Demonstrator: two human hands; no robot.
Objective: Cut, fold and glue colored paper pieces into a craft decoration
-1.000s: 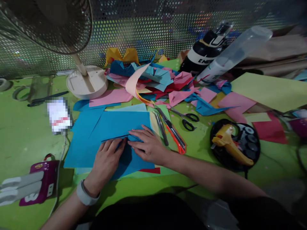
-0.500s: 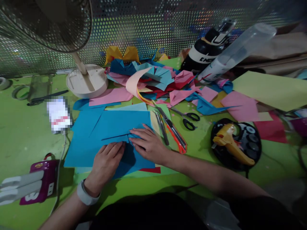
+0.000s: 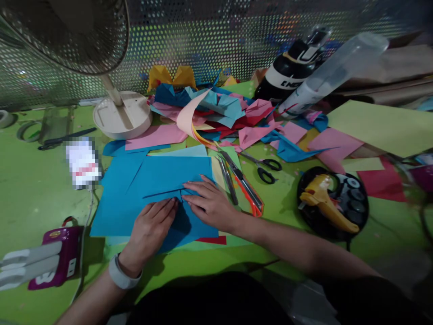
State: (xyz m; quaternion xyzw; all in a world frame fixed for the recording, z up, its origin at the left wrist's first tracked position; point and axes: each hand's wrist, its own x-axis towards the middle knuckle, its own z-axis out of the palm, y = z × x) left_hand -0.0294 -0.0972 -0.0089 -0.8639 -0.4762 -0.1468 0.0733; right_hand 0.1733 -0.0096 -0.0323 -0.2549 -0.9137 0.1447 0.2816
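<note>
A blue paper sheet lies on the green table, partly folded, with a crease running across its middle. My left hand lies flat on the near part of the sheet, fingers stretched out toward the fold. My right hand presses on the folded edge just to the right, fingers extended and together, fingertips on the crease. Neither hand grips anything.
An orange utility knife, a metal tool and black scissors lie right of the sheet. Behind is a heap of coloured paper scraps; a fan base, a black tray with a yellow glue gun, and a purple device surround it.
Both hands stay pressed on the blue paper; the fingers have shifted only slightly along the crease.
</note>
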